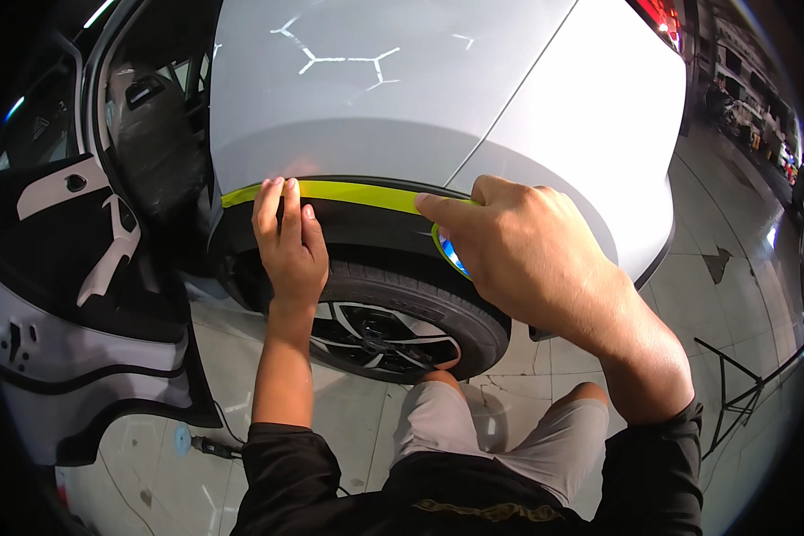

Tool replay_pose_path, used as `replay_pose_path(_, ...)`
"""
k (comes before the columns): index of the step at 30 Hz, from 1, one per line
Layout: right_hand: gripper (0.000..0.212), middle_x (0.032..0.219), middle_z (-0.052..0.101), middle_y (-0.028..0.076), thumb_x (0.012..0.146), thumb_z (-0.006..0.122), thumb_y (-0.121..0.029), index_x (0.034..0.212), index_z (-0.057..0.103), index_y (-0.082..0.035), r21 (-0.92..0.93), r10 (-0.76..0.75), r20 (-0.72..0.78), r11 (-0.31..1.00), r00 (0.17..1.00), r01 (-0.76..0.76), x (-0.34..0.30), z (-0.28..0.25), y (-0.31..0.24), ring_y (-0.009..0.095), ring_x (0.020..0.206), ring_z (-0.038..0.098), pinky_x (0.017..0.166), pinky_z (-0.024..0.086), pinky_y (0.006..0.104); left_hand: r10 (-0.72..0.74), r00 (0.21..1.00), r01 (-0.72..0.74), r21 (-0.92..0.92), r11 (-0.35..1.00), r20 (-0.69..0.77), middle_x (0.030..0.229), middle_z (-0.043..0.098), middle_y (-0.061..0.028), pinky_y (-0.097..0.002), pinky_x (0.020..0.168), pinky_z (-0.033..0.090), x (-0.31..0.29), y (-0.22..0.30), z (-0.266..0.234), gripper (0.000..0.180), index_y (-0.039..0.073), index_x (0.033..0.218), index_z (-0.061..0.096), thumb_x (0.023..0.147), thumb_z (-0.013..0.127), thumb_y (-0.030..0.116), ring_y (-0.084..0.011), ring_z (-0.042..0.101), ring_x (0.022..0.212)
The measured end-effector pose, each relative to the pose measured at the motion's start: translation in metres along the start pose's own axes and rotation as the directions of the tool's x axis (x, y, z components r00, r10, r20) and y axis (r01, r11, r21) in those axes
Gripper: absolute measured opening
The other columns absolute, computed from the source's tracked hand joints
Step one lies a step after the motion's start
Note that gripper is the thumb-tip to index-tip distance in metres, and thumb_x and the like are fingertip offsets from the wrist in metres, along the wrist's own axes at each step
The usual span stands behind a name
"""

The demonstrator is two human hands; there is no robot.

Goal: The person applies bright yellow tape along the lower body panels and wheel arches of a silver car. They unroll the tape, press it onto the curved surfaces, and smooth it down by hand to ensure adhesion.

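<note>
A strip of yellow-green masking tape runs along the edge between the silver-grey car body panel and the black wheel arch trim. The fingertips of my left hand rest on the strip toward its left end, fingers stretched out and holding nothing. My right hand is closed round the tape roll, with a finger and thumb at the strip's right part. Only a yellow-green rim and bluish inside of the roll show; my hand hides the rest.
Below the trim is a black tyre with a spoked rim. An open car door stands at the left, near a tool with a round blue pad on the tiled floor. A black metal stand is at right.
</note>
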State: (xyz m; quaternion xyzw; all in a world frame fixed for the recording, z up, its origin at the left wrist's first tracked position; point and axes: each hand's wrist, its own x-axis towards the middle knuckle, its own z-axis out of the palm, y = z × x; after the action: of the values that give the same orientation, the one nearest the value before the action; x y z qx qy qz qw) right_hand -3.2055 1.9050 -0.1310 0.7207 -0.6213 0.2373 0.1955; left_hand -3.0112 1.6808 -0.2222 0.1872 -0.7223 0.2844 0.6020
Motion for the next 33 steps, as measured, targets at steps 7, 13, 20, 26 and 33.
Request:
replay_pose_path(7, 0.028, 0.074, 0.060, 0.014, 0.091, 0.066, -0.016, 0.117, 0.071, -0.005, -0.062, -0.022, -0.035, 0.998, 0.999, 0.020, 0.000, 0.003, 0.004, 0.025, 0.059, 0.063, 0.055, 0.052, 0.0367, -0.018, 1.000, 0.018, 0.008, 1.000, 0.004, 0.132, 0.056, -0.0199, -0.0450, 0.107, 0.044, -0.005, 0.000, 0.004, 0.038, -0.001, 0.134, 0.059, 0.096, 0.055, -0.001, -0.0376, 0.054, 0.126)
replay_pose_path(13, 0.031, 0.077, 0.067, 0.021, 0.086, 0.066, -0.023, 0.109, 0.071, -0.003, 0.009, 0.066, 0.027, 0.998, 0.997, -0.066, 0.012, 0.020, 0.023, 0.035, 0.070, 0.070, 0.065, 0.057, 0.0442, -0.079, 0.994, 0.080, -0.025, 0.996, 0.071, 0.128, 0.057, -0.0215, -0.0466, 0.105, 0.044, 0.009, 0.014, -0.010, 0.040, -0.001, 0.130, 0.062, 0.090, 0.057, -0.005, -0.0405, 0.054, 0.124)
replay_pose_path(20, 0.029, 0.080, 0.071, 0.021, 0.094, 0.056, -0.014, 0.115, 0.073, -0.004, 0.103, 0.139, 0.035, 0.984, 0.990, -0.142, 0.018, 0.026, 0.021, 0.034, 0.071, 0.070, 0.069, 0.058, 0.0417, 0.058, 0.995, -0.046, -0.132, 0.990, 0.087, 0.126, 0.056, -0.0173, -0.0482, 0.104, 0.045, 0.007, 0.046, 0.007, 0.053, 0.005, 0.135, 0.061, 0.084, 0.060, -0.010, -0.0393, 0.054, 0.120)
replay_pose_path(26, 0.026, 0.082, 0.072, 0.019, 0.094, 0.057, -0.014, 0.113, 0.075, -0.008, 0.105, 0.167, 0.031, 0.980, 0.985, -0.169, 0.018, 0.036, 0.025, 0.034, 0.072, 0.071, 0.071, 0.058, 0.0422, 0.137, 0.981, -0.111, -0.178, 0.978, 0.140, 0.123, 0.057, -0.0160, -0.0481, 0.103, 0.045, 0.018, 0.076, 0.012, 0.050, 0.003, 0.131, 0.062, 0.082, 0.062, -0.008, -0.0385, 0.054, 0.119)
replay_pose_path(33, 0.025, 0.091, 0.074, 0.018, 0.092, 0.061, -0.014, 0.112, 0.073, -0.005, 0.388, 0.081, -0.056, 0.920, 0.995, -0.053, -0.003, 0.037, 0.056, 0.033, 0.084, 0.073, 0.079, 0.058, 0.0395, 0.213, 0.968, -0.183, -0.213, 0.960, 0.130, 0.119, 0.060, -0.0154, -0.0468, 0.101, 0.046, 0.021, 0.094, 0.022, 0.050, -0.002, 0.128, 0.063, 0.079, 0.062, -0.010, -0.0360, 0.057, 0.116)
